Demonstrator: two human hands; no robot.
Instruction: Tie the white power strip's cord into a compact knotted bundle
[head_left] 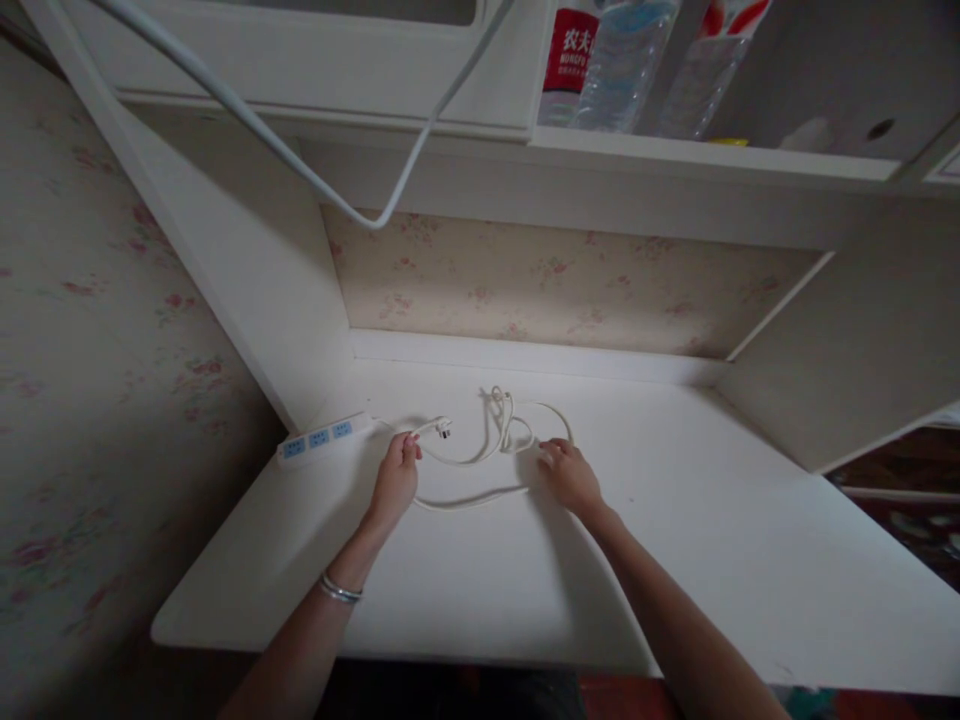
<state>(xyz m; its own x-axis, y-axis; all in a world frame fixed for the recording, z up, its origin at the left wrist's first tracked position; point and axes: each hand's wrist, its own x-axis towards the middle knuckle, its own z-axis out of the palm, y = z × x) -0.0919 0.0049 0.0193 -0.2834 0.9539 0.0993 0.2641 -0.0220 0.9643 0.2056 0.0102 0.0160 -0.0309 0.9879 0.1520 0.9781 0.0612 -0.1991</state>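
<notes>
A white power strip (324, 440) with blue socket faces lies at the left of the white desk. Its pale power cord (480, 498) spreads over the desktop in loose loops, partly tangled near the middle. My left hand (396, 478), with a metal bangle at the wrist, pinches the cord between thumb and fingers. Just beyond those fingertips is the three-pin plug (442, 428). To the right, my right hand (568, 475) has its fingers curled around the cord, which runs beneath the palm; the exact grip is partly hidden.
A thick grey-white cable (375, 218) hangs down in front of the upper cabinet (322, 85). Plastic water bottles (626, 70) stand on the shelf above the desk. Side panels bound the desk, and floral wallpaper (480, 290) covers the back and left walls.
</notes>
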